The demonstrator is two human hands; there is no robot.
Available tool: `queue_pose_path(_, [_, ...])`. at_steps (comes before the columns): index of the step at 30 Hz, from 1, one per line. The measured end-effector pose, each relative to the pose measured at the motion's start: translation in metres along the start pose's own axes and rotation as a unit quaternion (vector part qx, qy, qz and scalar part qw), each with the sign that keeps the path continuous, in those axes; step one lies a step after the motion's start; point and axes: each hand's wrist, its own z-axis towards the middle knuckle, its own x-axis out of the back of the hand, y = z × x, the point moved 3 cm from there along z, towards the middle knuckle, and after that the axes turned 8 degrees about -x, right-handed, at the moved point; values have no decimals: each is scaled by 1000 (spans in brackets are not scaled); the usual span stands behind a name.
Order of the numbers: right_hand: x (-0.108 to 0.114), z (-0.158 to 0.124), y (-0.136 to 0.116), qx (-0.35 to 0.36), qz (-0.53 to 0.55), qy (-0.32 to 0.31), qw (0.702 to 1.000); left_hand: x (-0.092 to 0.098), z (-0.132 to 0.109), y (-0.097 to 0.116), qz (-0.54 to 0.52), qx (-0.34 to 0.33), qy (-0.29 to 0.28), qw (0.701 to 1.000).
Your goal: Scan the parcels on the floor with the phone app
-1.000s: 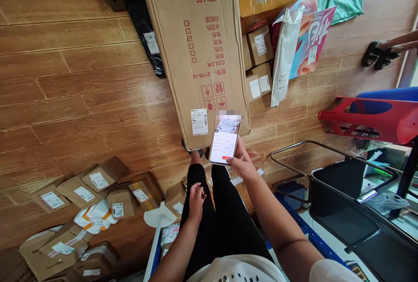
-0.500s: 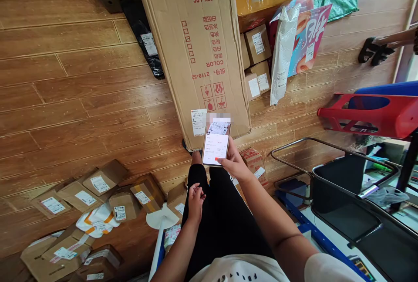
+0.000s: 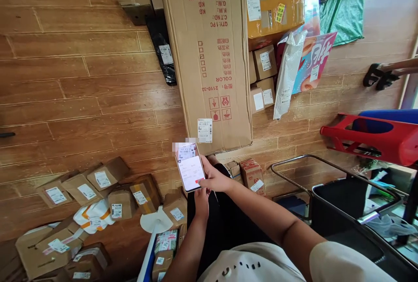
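My right hand (image 3: 217,179) is wrapped round a phone (image 3: 190,168), its thumb on the lower part of the lit screen. The phone shows a label picture above a white page. Just below the phone is my left hand (image 3: 201,198), fingers curled near its bottom edge; whether it grips anything is hidden. A large cardboard box (image 3: 196,25) with red print lies beyond the phone, and a white shipping label (image 3: 205,130) is stuck on its near end, just up and right of the phone.
Small labelled boxes (image 3: 119,201) lie at the lower left. An orange-brown parcel (image 3: 294,7), a white mailer (image 3: 289,73) and a pink-blue box (image 3: 313,62) are beyond right. A red plastic item (image 3: 375,138), a metal-framed chair (image 3: 339,203) and a person's feet (image 3: 380,76) are at the right.
My right hand and the phone have moved left and slightly down in the view. My left hand has come up close under the phone. The large box appears shifted right and down.
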Motion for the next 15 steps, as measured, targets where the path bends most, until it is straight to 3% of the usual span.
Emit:
queue_pose_path(3, [-4,1,-15,-6,-40,-9,999,-21,3,13,-13,-26,-19,999])
queue_pose_path(6, [-6,10,-26,-4,-50,-6,999,-20,9,15,-4,-3,-15,1000])
queue_pose_path(11, [-15,53,-25,9,-35,2,999,28,32,22,31,54,21,998])
queue_pose_path(15, [-31,103,-19,18,-19,48,999,72,74,53,53,76,39,995])
